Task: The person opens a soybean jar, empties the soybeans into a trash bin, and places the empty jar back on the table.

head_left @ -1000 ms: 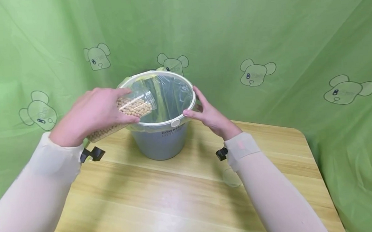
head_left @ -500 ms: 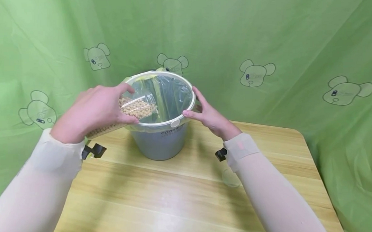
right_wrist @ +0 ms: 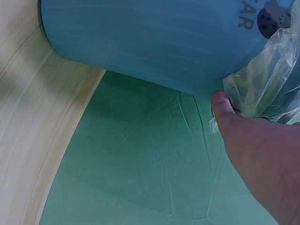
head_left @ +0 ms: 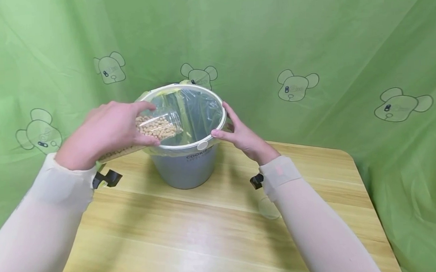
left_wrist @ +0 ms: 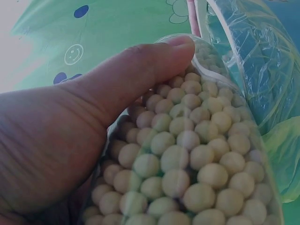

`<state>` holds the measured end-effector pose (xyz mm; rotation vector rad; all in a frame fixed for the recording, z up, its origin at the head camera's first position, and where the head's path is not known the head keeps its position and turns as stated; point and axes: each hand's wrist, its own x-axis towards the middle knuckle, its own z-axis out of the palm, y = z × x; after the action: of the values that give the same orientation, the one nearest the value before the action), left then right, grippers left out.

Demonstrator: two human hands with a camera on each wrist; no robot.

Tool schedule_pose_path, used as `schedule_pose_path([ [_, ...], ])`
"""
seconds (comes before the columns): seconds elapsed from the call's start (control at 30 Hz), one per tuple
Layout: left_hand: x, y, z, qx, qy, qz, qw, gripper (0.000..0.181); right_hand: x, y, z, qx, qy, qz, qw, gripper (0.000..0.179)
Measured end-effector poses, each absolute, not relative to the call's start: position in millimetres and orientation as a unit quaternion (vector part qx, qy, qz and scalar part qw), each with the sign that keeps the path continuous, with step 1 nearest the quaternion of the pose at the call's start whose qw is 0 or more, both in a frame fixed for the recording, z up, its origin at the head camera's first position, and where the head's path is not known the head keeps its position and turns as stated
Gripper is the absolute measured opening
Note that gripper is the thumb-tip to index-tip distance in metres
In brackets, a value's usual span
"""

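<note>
A clear jar (head_left: 170, 115) partly filled with pale round beans (head_left: 155, 127) lies tilted in my left hand (head_left: 104, 131), which grips its body from above. Its open mouth points down into a blue-grey trash bin (head_left: 184, 170), with a few beans showing just past the lip. A thin yellowish plastic bag (head_left: 206, 112) lines the bin and folds over its white rim (head_left: 178, 146). My right hand (head_left: 245, 137) holds that rim on the right, thumb at the top edge. In the left wrist view, my thumb (left_wrist: 136, 70) presses along the bean-filled jar.
The bin stands on a wooden table (head_left: 164, 244) near its back edge. A clear round disc (head_left: 268, 208) lies on the tabletop beside my right forearm. Behind hangs a green curtain (head_left: 246, 33) printed with mouse heads. Black camera mounts (head_left: 112, 178) sit at both wrists.
The jar's base has come up slightly, and its beans have shifted toward the mouth, with a few now past the lip. The right hand keeps its hold on the rim.
</note>
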<state>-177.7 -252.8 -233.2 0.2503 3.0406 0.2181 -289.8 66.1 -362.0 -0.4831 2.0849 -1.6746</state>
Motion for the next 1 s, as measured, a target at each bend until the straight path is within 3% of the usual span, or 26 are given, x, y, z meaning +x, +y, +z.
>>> schedule_pose_path([
  [1.0,-183.8,-255.2,-229.5,0.081,0.993,0.057,0.060,0.101,-289.9,65.6,-362.8,-0.167,0.754,-0.603,0.203,0.113],
])
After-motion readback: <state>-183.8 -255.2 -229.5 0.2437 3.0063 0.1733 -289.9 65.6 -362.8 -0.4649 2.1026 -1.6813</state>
